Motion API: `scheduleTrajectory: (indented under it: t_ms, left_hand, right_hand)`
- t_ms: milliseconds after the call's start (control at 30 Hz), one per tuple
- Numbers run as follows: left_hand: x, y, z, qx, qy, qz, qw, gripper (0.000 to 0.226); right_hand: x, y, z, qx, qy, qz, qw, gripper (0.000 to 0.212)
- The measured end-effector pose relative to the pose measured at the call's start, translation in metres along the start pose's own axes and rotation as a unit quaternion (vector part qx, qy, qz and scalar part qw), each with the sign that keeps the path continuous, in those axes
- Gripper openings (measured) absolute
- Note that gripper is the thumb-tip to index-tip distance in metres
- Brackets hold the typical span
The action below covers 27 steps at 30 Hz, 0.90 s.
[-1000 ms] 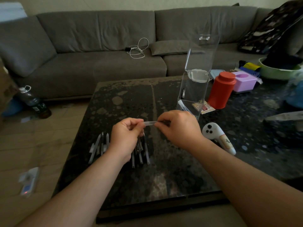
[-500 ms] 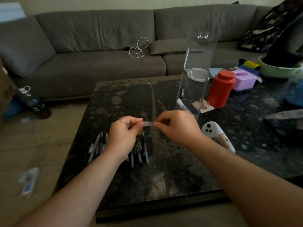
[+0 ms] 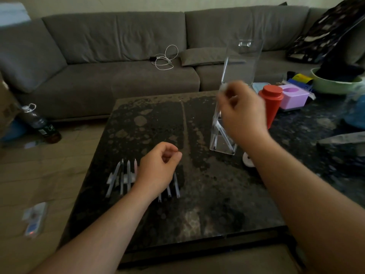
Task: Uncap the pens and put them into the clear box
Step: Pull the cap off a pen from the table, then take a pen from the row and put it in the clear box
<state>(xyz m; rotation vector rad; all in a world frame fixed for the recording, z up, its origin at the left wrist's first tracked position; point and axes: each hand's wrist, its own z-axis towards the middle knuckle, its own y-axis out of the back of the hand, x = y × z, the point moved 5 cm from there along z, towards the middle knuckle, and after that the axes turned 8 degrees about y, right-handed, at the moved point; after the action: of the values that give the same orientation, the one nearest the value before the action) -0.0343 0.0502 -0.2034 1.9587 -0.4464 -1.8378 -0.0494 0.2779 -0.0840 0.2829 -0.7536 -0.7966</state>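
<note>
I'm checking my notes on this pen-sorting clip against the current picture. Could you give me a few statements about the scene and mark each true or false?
1. The right hand is raised in front of the clear box. True.
2. The clear box's lid is closed. False: it stands open, tilted up.
3. Pens lie in a row on the table beside the left hand. True.
4. The red canister lies on its side. False: it stands upright, right of the box.
5. The clear box is empty. False: at least one pen leans inside it.
</note>
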Motion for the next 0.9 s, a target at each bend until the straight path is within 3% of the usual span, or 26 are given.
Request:
scheduleTrajectory:
  t_ms: [67, 133, 433, 633, 733, 800, 900]
  left_hand:
    - [0.000, -0.002, -0.002, 0.014, -0.014, 0.070, 0.997, 0.007]
    - [-0.003, -0.004, -0.005, 0.024, -0.038, 0.122, 0.991, 0.012]
    - [-0.003, -0.011, -0.003, 0.022, -0.072, 0.181, 0.981, 0.013]
    - [0.010, -0.008, 0.007, 0.011, -0.039, 0.244, 0.969, 0.024]
    - [0.014, -0.001, 0.013, -0.007, -0.011, 0.276, 0.961, 0.023]
    - [0.018, 0.003, 0.017, -0.010, 0.013, 0.294, 0.956, 0.020]
    - [0.022, 0.003, 0.018, 0.014, 0.042, 0.320, 0.946, 0.027]
  right_hand:
    - [-0.014, 0.018, 0.005, -0.068, -0.011, 0.002, 0.998, 0.005]
    - [-0.031, 0.021, 0.003, -0.065, -0.030, -0.030, 0.997, 0.002]
    - [-0.078, -0.026, -0.020, 0.227, -0.128, -0.150, 0.954, 0.023]
    - [-0.081, -0.027, -0.020, 0.240, -0.152, -0.160, 0.945, 0.034]
    - [-0.062, -0.019, -0.025, 0.152, -0.120, -0.160, 0.968, 0.047]
    - [-0.038, -0.023, -0.032, 0.139, -0.044, -0.142, 0.979, 0.041]
    - [-0.014, -0.057, -0.057, 0.276, 0.000, -0.095, 0.956, 0.027]
